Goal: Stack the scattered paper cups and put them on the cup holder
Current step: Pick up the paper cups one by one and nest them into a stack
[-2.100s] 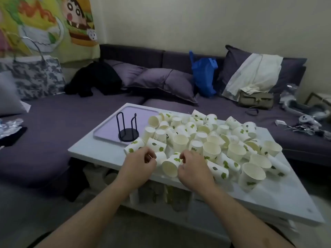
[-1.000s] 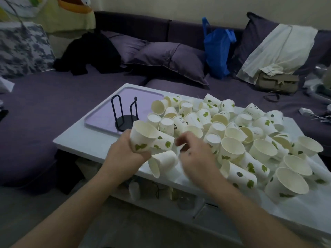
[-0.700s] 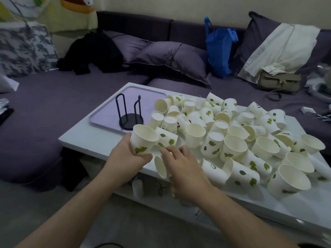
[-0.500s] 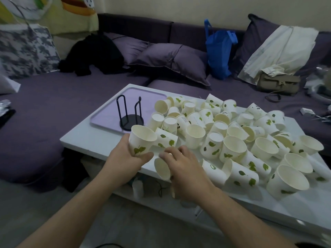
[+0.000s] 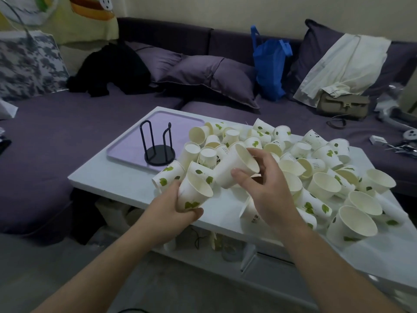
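Above the white table's (image 5: 117, 184) near edge, a person's left hand (image 5: 171, 211) grasps one leaf-printed paper cup (image 5: 194, 195); the right hand (image 5: 264, 188) pinches another cup (image 5: 237, 166). At 11 o'clock, the black cup holder (image 5: 158, 147) stands on a lilac tray (image 5: 126, 145).

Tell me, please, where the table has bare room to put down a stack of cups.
Bare white table lies between the purple tray and the near left edge. The tray is bare around the cup holder. Loose cups crowd the right.
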Tool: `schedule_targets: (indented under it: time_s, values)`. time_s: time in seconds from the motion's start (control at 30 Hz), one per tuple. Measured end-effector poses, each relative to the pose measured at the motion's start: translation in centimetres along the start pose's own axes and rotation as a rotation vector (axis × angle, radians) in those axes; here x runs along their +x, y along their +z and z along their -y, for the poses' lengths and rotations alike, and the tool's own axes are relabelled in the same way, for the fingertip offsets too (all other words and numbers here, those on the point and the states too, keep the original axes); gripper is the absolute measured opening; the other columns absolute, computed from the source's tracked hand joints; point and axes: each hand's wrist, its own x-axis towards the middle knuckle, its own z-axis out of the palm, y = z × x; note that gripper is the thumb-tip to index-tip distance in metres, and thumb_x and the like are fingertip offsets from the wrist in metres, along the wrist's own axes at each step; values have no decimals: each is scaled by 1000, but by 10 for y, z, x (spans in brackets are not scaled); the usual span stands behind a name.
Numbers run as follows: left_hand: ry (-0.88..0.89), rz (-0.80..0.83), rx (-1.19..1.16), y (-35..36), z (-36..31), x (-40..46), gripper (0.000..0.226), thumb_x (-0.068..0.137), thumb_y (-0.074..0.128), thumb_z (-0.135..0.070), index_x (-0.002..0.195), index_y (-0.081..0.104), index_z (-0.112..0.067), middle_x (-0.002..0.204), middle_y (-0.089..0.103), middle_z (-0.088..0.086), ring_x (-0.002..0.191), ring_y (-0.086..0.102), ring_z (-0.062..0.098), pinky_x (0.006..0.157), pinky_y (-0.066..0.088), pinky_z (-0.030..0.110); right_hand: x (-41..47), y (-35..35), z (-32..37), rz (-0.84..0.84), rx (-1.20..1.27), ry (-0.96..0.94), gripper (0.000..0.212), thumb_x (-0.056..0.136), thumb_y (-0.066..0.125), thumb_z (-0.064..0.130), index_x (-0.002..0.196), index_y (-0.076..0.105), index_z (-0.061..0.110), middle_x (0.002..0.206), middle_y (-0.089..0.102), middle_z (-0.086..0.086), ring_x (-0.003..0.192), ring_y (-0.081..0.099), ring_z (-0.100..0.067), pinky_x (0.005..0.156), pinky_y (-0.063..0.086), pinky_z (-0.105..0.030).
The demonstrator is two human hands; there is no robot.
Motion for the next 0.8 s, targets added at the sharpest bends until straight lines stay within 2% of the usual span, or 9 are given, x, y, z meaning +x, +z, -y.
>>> schedule_targets:
  time_s: [0.1, 0.2, 0.27, 0.37, 0.47, 0.6, 0.67, 0.73, 0.8]
  values:
    - [39, 32, 11, 11, -5, 1, 63, 86, 84, -44, 137, 47, -41, 118, 64, -20, 104, 65, 3, 91, 59, 34, -5, 7, -3, 66, -26, 20, 52, 90, 85, 27, 134, 58, 31, 120, 68, 12, 109, 67, -10, 92, 61, -34]
    - [67, 29, -2, 19, -10, 4, 64, 86, 85, -41, 138, 49, -39, 114, 65, -20, 101, 66, 2, 81, 58, 23, -6, 11, -9, 136, -89, 20, 51, 90, 84, 32, 134, 58, 33, 122, 68, 12, 112, 66, -10, 94, 61, -35]
    - [67, 28, -8, 22, -14, 6, 63, 86, 85, -39, 138, 49, -37, 114, 65, -20, 101, 66, 3, 78, 56, 20, -7, 11, -13, 194, -157, 10, 54, 90, 82, 36, 138, 56, 35, 127, 65, 17, 116, 62, -5, 93, 56, -27]
    - [54, 45, -32, 26, -16, 8, 65, 87, 86, -36, 140, 49, -35, 118, 65, -18, 106, 66, 7, 85, 58, 25, -10, 9, -11, 278, -195, 39, 64, 93, 68, 50, 152, 47, 36, 136, 57, 25, 121, 54, 5, 96, 48, -20]
    - [55, 40, -34, 28, -18, 9, 64, 87, 86, -37, 139, 49, -36, 117, 65, -19, 105, 64, 4, 82, 55, 22, -11, 8, -5, 282, -152, 98, 61, 98, 52, 53, 157, 45, 37, 140, 57, 28, 129, 51, 7, 110, 44, -28]
    - [81, 38, -56, 29, -20, 11, 65, 85, 87, -40, 138, 50, -38, 116, 65, -22, 105, 65, 2, 81, 53, 19, -10, 4, -8, 361, -338, 46, 50, 109, 55, 38, 158, 45, 39, 147, 56, 29, 136, 48, 5, 118, 41, -36]
    - [81, 27, -68, 28, -19, 12, 65, 84, 86, -44, 138, 50, -39, 118, 66, -21, 107, 65, 3, 84, 54, 23, -6, -4, -7, 333, -328, 40, 48, 108, 57, 31, 154, 49, 39, 144, 58, 29, 132, 50, 5, 110, 44, -28]
    - [67, 14, -71, 26, -18, 13, 63, 84, 85, -47, 136, 50, -40, 119, 65, -20, 108, 64, 6, 86, 54, 26, 0, -17, -7, 177, -405, 1, 42, 104, 62, 22, 144, 59, 33, 132, 65, 21, 122, 58, 0, 95, 49, -20]
    - [55, 15, -85, 26, -17, 14, 63, 85, 85, -46, 135, 49, -40, 120, 63, -20, 109, 63, 5, 85, 52, 24, 6, -30, -8, 53, -693, -53, 39, 96, 64, 16, 134, 63, 26, 122, 67, 11, 114, 60, -10, 92, 53, -26]
